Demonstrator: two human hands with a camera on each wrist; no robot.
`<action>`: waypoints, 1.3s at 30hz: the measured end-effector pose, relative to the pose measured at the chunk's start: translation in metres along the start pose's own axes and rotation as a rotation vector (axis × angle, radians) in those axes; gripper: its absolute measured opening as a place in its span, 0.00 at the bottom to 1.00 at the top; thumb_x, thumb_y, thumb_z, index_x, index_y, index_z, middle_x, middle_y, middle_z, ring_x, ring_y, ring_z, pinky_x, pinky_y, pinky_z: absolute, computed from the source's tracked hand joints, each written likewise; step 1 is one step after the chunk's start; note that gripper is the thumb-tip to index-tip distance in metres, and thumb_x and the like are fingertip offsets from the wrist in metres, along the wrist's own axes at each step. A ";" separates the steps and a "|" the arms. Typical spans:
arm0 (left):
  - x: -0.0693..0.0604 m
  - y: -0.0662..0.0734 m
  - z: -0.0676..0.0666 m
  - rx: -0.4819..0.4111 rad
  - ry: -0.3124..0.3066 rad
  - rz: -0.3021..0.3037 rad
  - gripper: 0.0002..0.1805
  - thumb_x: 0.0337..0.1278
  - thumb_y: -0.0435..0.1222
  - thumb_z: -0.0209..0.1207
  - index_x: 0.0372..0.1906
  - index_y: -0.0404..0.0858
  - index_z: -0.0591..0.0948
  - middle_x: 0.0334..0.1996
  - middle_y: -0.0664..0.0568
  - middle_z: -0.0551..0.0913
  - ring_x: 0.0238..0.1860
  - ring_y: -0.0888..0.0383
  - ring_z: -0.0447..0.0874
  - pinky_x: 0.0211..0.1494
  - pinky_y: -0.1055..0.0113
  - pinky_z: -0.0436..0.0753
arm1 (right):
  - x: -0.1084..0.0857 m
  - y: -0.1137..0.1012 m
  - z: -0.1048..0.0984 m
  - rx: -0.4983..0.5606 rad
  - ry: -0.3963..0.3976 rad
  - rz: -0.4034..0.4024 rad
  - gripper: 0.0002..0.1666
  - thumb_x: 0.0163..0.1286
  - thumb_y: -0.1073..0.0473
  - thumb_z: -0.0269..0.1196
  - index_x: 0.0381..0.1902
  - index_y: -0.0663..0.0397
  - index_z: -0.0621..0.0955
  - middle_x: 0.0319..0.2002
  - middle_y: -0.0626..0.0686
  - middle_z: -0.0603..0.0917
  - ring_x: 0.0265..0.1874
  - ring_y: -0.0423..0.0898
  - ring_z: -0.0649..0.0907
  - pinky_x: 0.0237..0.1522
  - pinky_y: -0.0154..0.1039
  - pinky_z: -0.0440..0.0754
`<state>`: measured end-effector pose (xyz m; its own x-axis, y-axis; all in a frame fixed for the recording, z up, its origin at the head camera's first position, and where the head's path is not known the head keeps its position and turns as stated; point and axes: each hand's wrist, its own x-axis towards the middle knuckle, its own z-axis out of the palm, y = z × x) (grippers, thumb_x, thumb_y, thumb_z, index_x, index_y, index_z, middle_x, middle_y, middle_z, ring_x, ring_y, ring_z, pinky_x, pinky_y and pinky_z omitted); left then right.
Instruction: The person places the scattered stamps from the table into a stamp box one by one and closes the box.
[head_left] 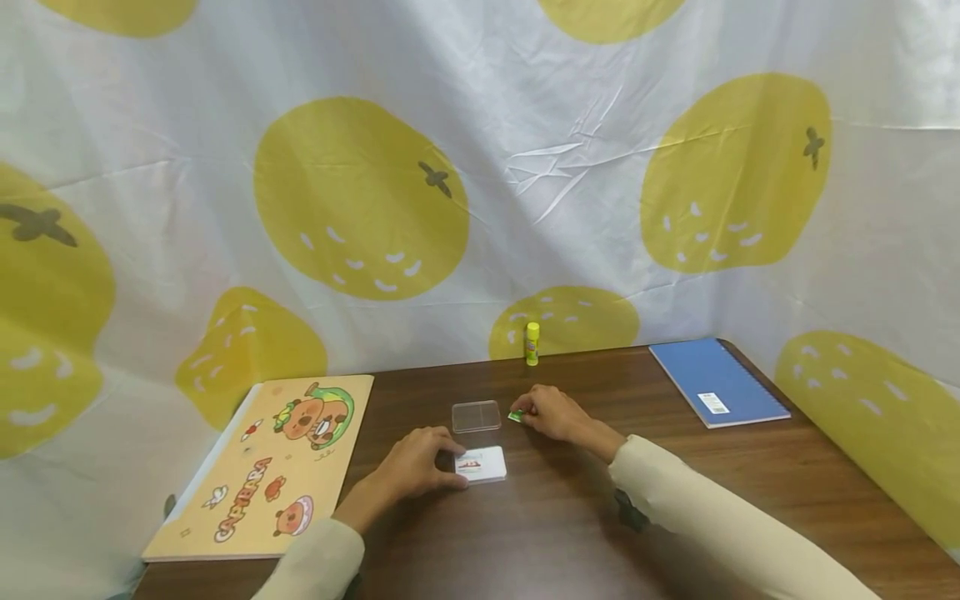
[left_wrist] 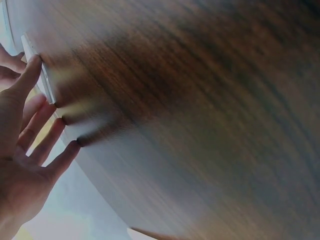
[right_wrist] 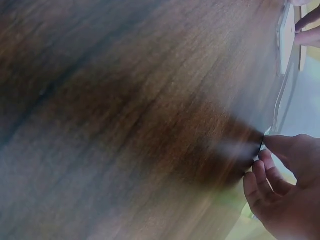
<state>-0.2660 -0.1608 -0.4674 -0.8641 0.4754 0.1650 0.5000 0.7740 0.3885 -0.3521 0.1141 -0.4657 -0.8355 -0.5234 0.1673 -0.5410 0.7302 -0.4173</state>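
Observation:
In the head view, my left hand (head_left: 422, 461) holds a white card stack (head_left: 489, 463) by its left end, thumb at the near side and fingertip at the far side. A small red and grey picture shows on the stack's top. My right hand (head_left: 553, 412) pinches a small green-and-white piece (head_left: 515, 415) low over the table; the fingers partly hide it. Between the hands, a shallow clear plastic lid or tray (head_left: 476, 416) lies just beyond the stack. In the left wrist view, the stack (left_wrist: 40, 70) appears edge-on at the thumb.
At the left lies a large capybara-print folder or pad (head_left: 300, 467). A yellow glue stick (head_left: 532, 344) stands upright at the table's back edge. The blue spiral notebook (head_left: 716, 379) lies at the back right. A fruit-print curtain (head_left: 525, 217) hangs around the brown table (head_left: 570, 533).

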 end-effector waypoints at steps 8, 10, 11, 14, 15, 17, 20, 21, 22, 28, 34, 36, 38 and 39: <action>0.000 0.000 0.001 0.005 0.000 -0.012 0.26 0.45 0.49 0.81 0.49 0.42 0.91 0.43 0.54 0.86 0.48 0.51 0.84 0.53 0.49 0.82 | 0.000 0.000 0.000 0.009 0.000 0.001 0.11 0.69 0.69 0.66 0.46 0.59 0.90 0.39 0.53 0.90 0.37 0.44 0.85 0.41 0.43 0.85; 0.000 -0.001 0.001 0.005 -0.002 -0.016 0.26 0.45 0.49 0.81 0.49 0.42 0.91 0.43 0.54 0.86 0.48 0.51 0.84 0.54 0.49 0.82 | -0.001 0.001 -0.001 0.015 0.008 -0.004 0.10 0.69 0.70 0.65 0.46 0.59 0.90 0.38 0.53 0.89 0.38 0.45 0.85 0.41 0.43 0.85; 0.000 -0.001 0.001 0.004 -0.004 -0.017 0.26 0.45 0.50 0.81 0.49 0.42 0.91 0.44 0.54 0.86 0.49 0.51 0.84 0.54 0.49 0.82 | -0.001 0.001 -0.002 0.020 0.013 -0.015 0.10 0.69 0.70 0.65 0.45 0.59 0.90 0.39 0.53 0.89 0.39 0.45 0.85 0.41 0.43 0.85; 0.001 -0.001 0.001 0.002 -0.006 -0.019 0.26 0.44 0.50 0.81 0.49 0.42 0.91 0.44 0.54 0.86 0.49 0.51 0.84 0.55 0.49 0.83 | -0.001 0.003 -0.003 0.014 0.034 -0.085 0.12 0.68 0.72 0.65 0.46 0.59 0.90 0.41 0.54 0.89 0.42 0.49 0.85 0.43 0.46 0.85; 0.001 -0.001 0.001 0.000 -0.006 -0.018 0.26 0.44 0.50 0.81 0.49 0.42 0.91 0.44 0.54 0.86 0.49 0.51 0.84 0.54 0.49 0.83 | 0.000 0.003 -0.003 0.013 0.035 -0.112 0.12 0.68 0.72 0.66 0.46 0.59 0.89 0.43 0.54 0.89 0.44 0.50 0.86 0.46 0.47 0.85; 0.001 -0.002 0.001 0.000 -0.007 -0.014 0.26 0.44 0.50 0.81 0.49 0.42 0.91 0.43 0.54 0.86 0.48 0.52 0.84 0.53 0.49 0.83 | 0.000 0.004 -0.003 0.012 0.029 -0.168 0.14 0.66 0.74 0.66 0.47 0.60 0.89 0.45 0.56 0.88 0.49 0.53 0.86 0.50 0.50 0.85; 0.001 -0.002 0.000 0.002 -0.005 -0.008 0.26 0.45 0.50 0.81 0.49 0.42 0.91 0.42 0.54 0.86 0.46 0.52 0.84 0.52 0.50 0.83 | 0.000 0.002 -0.003 0.001 -0.001 -0.208 0.17 0.65 0.76 0.65 0.49 0.61 0.89 0.48 0.58 0.88 0.52 0.56 0.85 0.54 0.51 0.84; 0.001 -0.002 0.000 0.001 -0.005 -0.006 0.26 0.45 0.50 0.81 0.49 0.42 0.91 0.42 0.54 0.86 0.46 0.52 0.84 0.51 0.51 0.83 | 0.000 0.001 -0.004 -0.001 -0.013 -0.208 0.17 0.65 0.76 0.65 0.50 0.61 0.88 0.48 0.58 0.87 0.53 0.57 0.85 0.55 0.51 0.84; 0.001 -0.002 0.000 0.002 -0.004 -0.006 0.26 0.44 0.50 0.81 0.49 0.41 0.91 0.42 0.54 0.86 0.45 0.52 0.84 0.51 0.51 0.83 | 0.000 0.000 -0.004 -0.005 -0.021 -0.203 0.17 0.64 0.77 0.65 0.50 0.62 0.88 0.49 0.59 0.87 0.52 0.57 0.85 0.54 0.51 0.84; 0.001 -0.001 0.000 -0.006 -0.001 -0.005 0.26 0.44 0.49 0.81 0.49 0.41 0.91 0.41 0.53 0.86 0.45 0.52 0.84 0.52 0.51 0.83 | 0.000 -0.003 -0.005 -0.034 -0.054 -0.160 0.14 0.67 0.68 0.70 0.50 0.60 0.88 0.43 0.55 0.86 0.43 0.50 0.85 0.46 0.44 0.85; 0.001 0.000 0.000 0.000 -0.002 -0.005 0.26 0.44 0.50 0.81 0.49 0.41 0.91 0.42 0.53 0.86 0.46 0.52 0.84 0.52 0.51 0.83 | -0.001 0.000 -0.005 -0.042 -0.082 -0.161 0.14 0.68 0.63 0.71 0.50 0.59 0.89 0.37 0.51 0.83 0.37 0.44 0.83 0.41 0.36 0.83; 0.001 0.000 0.000 -0.004 -0.002 -0.008 0.26 0.44 0.50 0.81 0.49 0.42 0.91 0.42 0.54 0.87 0.46 0.52 0.84 0.53 0.51 0.83 | -0.002 0.000 -0.006 -0.035 -0.095 -0.176 0.14 0.67 0.65 0.71 0.51 0.60 0.88 0.37 0.52 0.84 0.37 0.45 0.84 0.42 0.36 0.83; 0.000 0.000 -0.001 -0.006 0.000 -0.009 0.26 0.44 0.50 0.81 0.49 0.42 0.91 0.42 0.54 0.87 0.46 0.52 0.85 0.53 0.51 0.83 | -0.002 0.000 -0.008 -0.022 -0.115 -0.187 0.15 0.67 0.67 0.70 0.52 0.62 0.88 0.38 0.54 0.84 0.38 0.46 0.84 0.43 0.37 0.84; 0.000 0.000 -0.001 -0.005 0.001 -0.009 0.26 0.44 0.50 0.81 0.49 0.42 0.91 0.42 0.54 0.87 0.46 0.52 0.85 0.53 0.51 0.83 | -0.002 -0.001 -0.010 -0.015 -0.126 -0.194 0.15 0.67 0.68 0.69 0.52 0.63 0.88 0.39 0.55 0.84 0.39 0.47 0.84 0.43 0.37 0.84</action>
<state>-0.2663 -0.1611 -0.4669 -0.8685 0.4682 0.1629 0.4923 0.7760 0.3942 -0.3513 0.1189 -0.4571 -0.6979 -0.7042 0.1301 -0.6922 0.6166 -0.3751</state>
